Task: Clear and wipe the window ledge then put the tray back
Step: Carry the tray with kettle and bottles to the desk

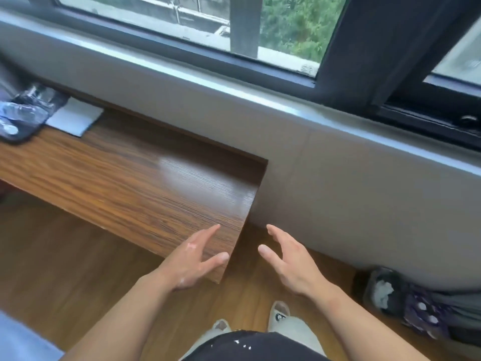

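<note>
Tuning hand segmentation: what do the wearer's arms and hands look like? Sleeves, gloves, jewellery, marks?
Both forearms bare to the frame edge, no sleeves. The left hand and right hand carry no gloves, rings or watch. Whitish smudges mark the left hand's back.

Beside the left hand (194, 259) the wooden ledge (125, 173) is dark brown with streaky grain, the floor (65, 256) a warmer brown, the wall panel (338, 191) beyond the right hand (291, 261) plain grey, the window frame (346, 48) black.

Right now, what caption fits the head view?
Left hand and right hand, open and empty, at the end of the wooden ledge; tray at its far left.
</note>
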